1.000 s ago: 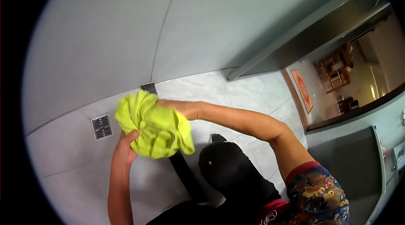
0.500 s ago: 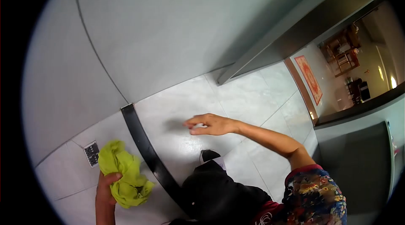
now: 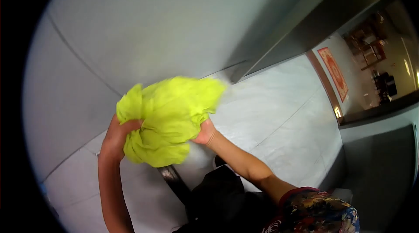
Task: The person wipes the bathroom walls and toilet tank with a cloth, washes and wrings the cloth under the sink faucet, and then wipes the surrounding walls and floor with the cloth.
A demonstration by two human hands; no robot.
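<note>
My left hand is gripping the yellow cloth, thumb on top, left of the frame's centre. My right hand is touching its lower right edge, finger closure hidden; holding both sides is probably supporting the loose folds.

Floored in large, pale grey, glossy tiles. Banded by a narrow black strip, partly hidden. Beyond a brown sill, laid with a rectangular red-and-cream patterned rug.
</note>
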